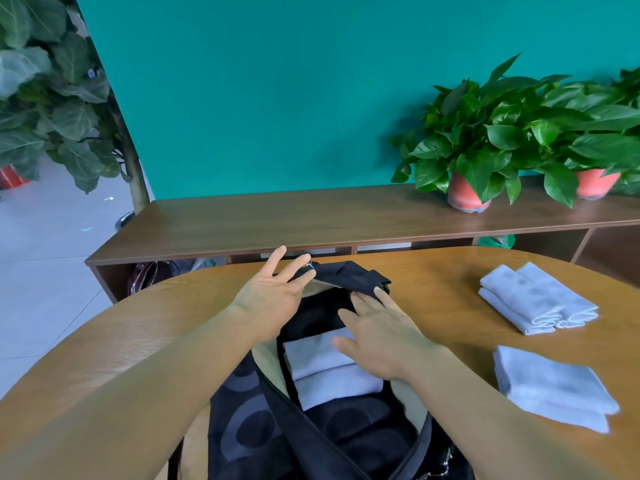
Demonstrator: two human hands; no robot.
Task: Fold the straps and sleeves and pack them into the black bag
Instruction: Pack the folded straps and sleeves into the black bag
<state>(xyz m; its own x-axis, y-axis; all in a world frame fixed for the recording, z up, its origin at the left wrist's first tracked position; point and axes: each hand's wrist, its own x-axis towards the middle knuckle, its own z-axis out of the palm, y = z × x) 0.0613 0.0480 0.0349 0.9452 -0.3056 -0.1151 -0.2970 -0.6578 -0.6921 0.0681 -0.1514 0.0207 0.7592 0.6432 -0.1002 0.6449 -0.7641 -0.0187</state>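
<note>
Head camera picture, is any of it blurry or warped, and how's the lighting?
Head view: wide-angle stretch makes the forearms loom and the green wall lean at its left edge; the plant at the frame's left and the folded cloths near the right edge look smeared; the left hand, right hand and black bag are fairly sharp; light is even, without glare.

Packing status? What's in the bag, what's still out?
Done: two folded white pieces lie inside the open black bag.
In hand: nothing is gripped. The left hand is at the bag's far rim with fingers straight, and the right hand is flat over the opening.
Left: a far pile and a near pile of folded pieces sit on the table. The bag is unzipped.
</note>
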